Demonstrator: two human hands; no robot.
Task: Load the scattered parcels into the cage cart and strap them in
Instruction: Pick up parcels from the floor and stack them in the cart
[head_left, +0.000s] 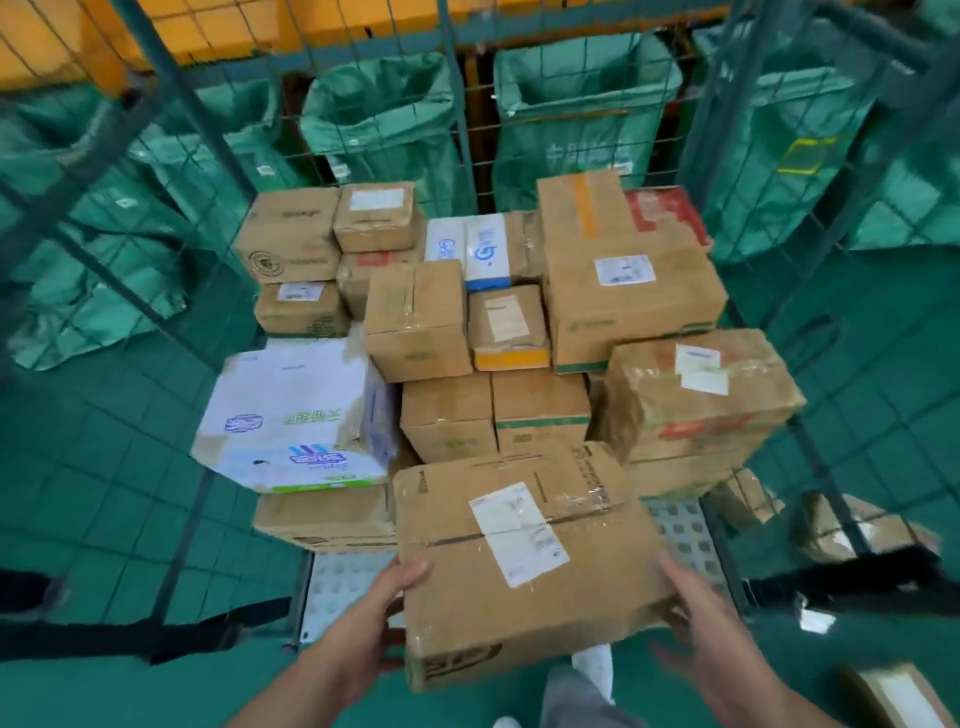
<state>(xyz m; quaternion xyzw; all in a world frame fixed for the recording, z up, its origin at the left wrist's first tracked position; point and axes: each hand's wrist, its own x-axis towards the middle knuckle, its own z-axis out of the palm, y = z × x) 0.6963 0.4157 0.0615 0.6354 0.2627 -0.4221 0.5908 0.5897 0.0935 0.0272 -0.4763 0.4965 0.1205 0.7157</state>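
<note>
I hold a brown cardboard parcel (524, 561) with white labels in both hands at the open front of the cage cart (161, 104). My left hand (358, 629) grips its left side, thumb on top. My right hand (706, 629) holds its right side, thumb over the top edge. Inside the cart, several parcels are stacked: a white printed box (296, 415) at the left, a large brown box (628, 280) at the back right and a taped brown box (701, 395) at the right. Black straps (145, 631) hang across the cart's front at both sides.
Green mail sacks (379, 130) hang behind the cart's mesh back. More parcels (852, 525) lie on the green floor to the right, one (893, 696) at the bottom right corner. The cart's perforated metal floor (343, 587) shows at the front.
</note>
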